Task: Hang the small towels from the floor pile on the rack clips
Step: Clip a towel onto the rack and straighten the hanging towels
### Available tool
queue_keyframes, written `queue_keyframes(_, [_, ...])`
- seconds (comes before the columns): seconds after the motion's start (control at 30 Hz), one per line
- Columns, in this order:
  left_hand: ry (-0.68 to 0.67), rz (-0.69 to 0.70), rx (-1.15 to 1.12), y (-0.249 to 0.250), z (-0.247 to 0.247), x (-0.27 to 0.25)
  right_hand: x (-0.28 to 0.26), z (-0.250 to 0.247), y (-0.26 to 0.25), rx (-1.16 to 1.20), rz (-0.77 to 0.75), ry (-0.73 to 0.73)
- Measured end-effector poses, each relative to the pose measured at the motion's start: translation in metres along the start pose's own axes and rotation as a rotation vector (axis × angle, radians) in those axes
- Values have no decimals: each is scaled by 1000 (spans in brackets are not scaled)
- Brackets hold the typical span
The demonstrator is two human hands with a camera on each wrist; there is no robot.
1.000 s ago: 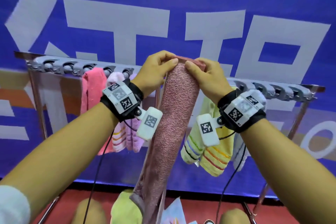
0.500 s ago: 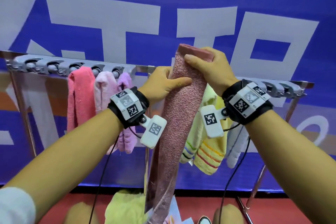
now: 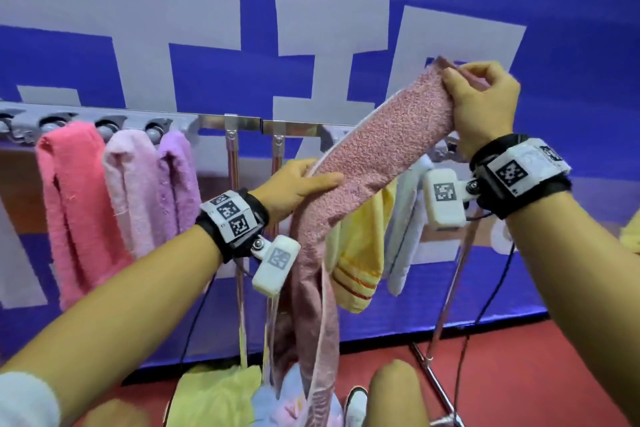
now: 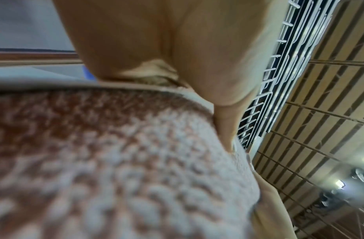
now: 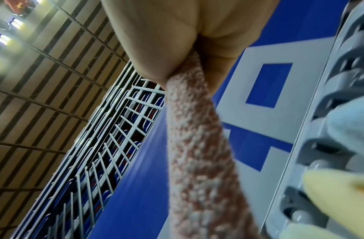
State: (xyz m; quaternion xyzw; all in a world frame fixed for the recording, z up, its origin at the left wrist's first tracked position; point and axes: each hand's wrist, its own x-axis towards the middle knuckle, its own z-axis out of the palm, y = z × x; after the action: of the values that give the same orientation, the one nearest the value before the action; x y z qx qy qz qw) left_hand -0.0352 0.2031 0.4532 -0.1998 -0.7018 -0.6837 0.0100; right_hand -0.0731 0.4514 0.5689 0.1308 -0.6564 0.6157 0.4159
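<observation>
Head view: five towels hanging on the rack (image 3: 228, 123) — pink (image 3: 74, 204), pale pink (image 3: 130, 191), lilac (image 3: 180, 180) left of centre; yellow (image 3: 360, 250) and pale blue (image 3: 403, 218) right of centre. A sixth, the dusty-pink towel (image 3: 377, 146), held in front of the rack, long axis slanting from lower left up to upper right, lower part drooping toward the floor pile (image 3: 221, 399). Right hand (image 3: 483, 104) pinching its top end, fingers curled. Left hand (image 3: 294, 185) gripping its middle, thumb across the front.

Left wrist view: one towel (image 4: 125, 161), blurred, thumb (image 4: 224, 64) pressed on its edge.

Right wrist view: one towel (image 5: 197, 153) running down from clamped fingers (image 5: 154, 48); clips (image 5: 330, 142) at right.
</observation>
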Motion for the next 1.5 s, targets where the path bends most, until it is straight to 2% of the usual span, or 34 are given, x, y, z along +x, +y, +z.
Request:
queue_keyframes(0.13, [-61, 15, 231, 14, 13, 12, 8, -35, 16, -46, 10, 87])
queue_keyframes(0.2, [-125, -29, 280, 13, 23, 16, 11, -50, 21, -71, 0, 117])
queue_keyframes(0.33, [-223, -99, 162, 3, 46, 25, 17, -79, 32, -157, 21, 174])
queue_keyframes(0.43, [-202, -102, 135, 4, 57, 37, 23, -106, 50, -249, 93, 230])
queue_keyframes(0.6, [-224, -31, 421, 14, 77, 59, 23, -147, 85, -336, 225, 269])
queue_keyframes(0.8, [-215, -35, 243, 6, 107, 82, 22, -179, 116, -430, 338, 314])
queue_keyframes(0.9, [-229, -26, 214, 2, 128, 90, 18, -185, 123, -681, 440, 155])
queue_keyframes(0.97, [-225, -15, 187, 2, 145, 97, 10, -174, 120, -815, 309, 26])
queue_keyframes(1.03, [-234, 15, 176, 3, 165, 106, -5, -149, 113, -618, 153, -183])
queue_keyframes(1.1, [-263, 41, 237, 3, 180, 113, -24, -119, 105, -245, 236, -521])
queue_keyframes(1.13, [-262, 52, 273, -1, 184, 118, -31, -109, 104, -128, 302, -631])
queue_keyframes(1.17, [-251, 26, 289, -3, 184, 122, -34, -104, 106, -74, 346, -684])
queue_keyframes(1.27, [-223, -58, 236, -9, 175, 126, -32, -112, 115, -148, 397, -701])
queue_keyframes(1.37, [-277, -99, 220, -14, 164, 125, -30, -119, 119, -186, 357, -751])
queue_keyframes(1.5, [-403, -219, 67, -17, 158, 122, -16, -119, 120, -179, 309, -763])
